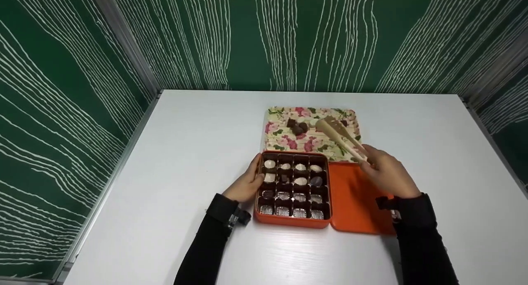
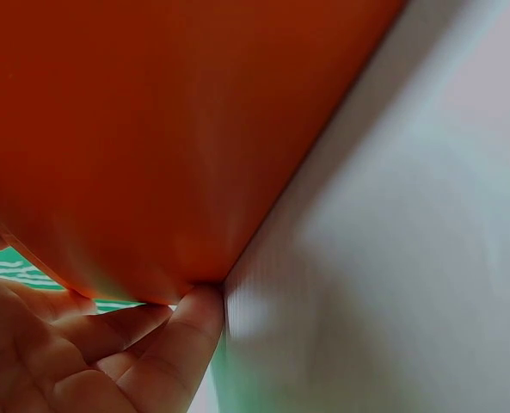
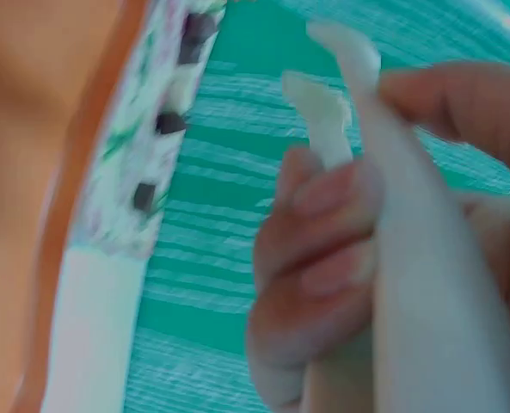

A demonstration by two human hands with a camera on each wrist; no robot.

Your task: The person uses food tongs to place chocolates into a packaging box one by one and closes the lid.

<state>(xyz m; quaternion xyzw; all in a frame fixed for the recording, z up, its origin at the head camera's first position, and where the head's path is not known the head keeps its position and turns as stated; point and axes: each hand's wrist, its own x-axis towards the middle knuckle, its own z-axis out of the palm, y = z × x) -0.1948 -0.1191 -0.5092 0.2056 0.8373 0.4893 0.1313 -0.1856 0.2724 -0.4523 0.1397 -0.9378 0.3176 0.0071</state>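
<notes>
An orange chocolate box (image 1: pixel 293 224) with a dark divided insert stands on the table. White and dark chocolates (image 1: pixel 300 180) sit in its two back rows, and a dark one sits at the left of the third row. My left hand (image 1: pixel 246 184) holds the box's left side, thumb at the rim. In the left wrist view its fingers (image 2: pixel 181 344) press the orange wall. My right hand (image 1: pixel 390 173) grips pale tongs (image 3: pixel 401 198), their tips apart with nothing between them. From the head view, the tongs overlap the floral tray (image 1: pixel 274 138), where several dark and white chocolates (image 1: pixel 300 129) lie.
An orange lid (image 1: pixel 354 202) lies right of the box, partly under my right forearm. The tray is directly behind the box and lid. Green panels (image 1: pixel 243 37) with white lines rise behind the white table (image 1: pixel 198 144) and along its sides.
</notes>
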